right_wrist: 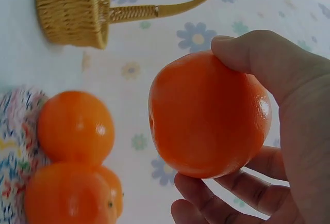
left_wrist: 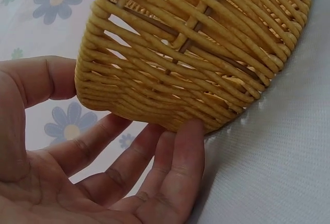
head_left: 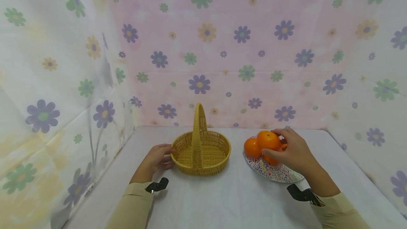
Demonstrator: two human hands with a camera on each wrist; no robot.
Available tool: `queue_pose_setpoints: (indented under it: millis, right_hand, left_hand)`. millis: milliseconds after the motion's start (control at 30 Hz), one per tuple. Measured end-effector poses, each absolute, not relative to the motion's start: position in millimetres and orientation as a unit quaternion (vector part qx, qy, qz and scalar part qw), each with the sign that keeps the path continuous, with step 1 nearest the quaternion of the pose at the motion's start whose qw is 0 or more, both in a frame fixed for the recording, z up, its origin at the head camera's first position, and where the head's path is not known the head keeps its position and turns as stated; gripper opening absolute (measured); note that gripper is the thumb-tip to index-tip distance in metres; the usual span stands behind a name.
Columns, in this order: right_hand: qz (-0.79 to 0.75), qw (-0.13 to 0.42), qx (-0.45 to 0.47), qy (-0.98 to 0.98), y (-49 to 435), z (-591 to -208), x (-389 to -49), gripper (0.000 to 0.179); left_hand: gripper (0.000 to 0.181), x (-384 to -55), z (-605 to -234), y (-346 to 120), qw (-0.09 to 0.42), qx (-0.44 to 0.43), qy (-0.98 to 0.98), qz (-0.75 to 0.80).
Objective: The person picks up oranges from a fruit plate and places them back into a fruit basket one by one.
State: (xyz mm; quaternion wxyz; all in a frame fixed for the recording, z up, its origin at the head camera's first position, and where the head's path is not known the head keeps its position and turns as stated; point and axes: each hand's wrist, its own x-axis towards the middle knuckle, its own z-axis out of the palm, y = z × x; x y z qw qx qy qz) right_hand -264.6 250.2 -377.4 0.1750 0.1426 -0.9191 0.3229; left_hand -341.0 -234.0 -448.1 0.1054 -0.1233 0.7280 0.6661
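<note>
A yellow wicker basket with a tall arched handle stands upright on the table. My left hand holds the basket's left side; in the left wrist view the thumb meets the rim and the fingers touch the woven wall. The thumb's tip is hidden behind the rim. My right hand grips a glossy orange between thumb and fingers, above a speckled plate. Other oranges, including one at the plate's left, lie close together, partly covered by the held one.
The table has a white cover. Floral cloth hangs behind it and along both sides. The basket is left of the plate, with a gap of bare table between them. The basket's handle rises well above its rim.
</note>
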Motion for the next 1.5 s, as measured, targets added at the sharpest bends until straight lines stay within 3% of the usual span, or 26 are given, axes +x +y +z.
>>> queue_pose_setpoints:
  millis: [267, 800, 1500]
  right_hand:
    - [0.335, 0.153, 0.161, -0.916, 222, -372, -286, 0.082]
    - [0.414, 0.027, 0.160, -0.896, 172, -365, -314, 0.081]
    - [0.389, 0.059, 0.155, -0.906, 124, -391, -310, 0.079]
  left_hand:
    - [0.044, -340, -452, -238, 0.107, -0.127, 0.713, 0.681]
    - [0.044, -343, -458, -236, 0.106, -0.120, 0.704, 0.692]
    - [0.043, -347, -460, -240, 0.111, -0.112, 0.695, 0.702]
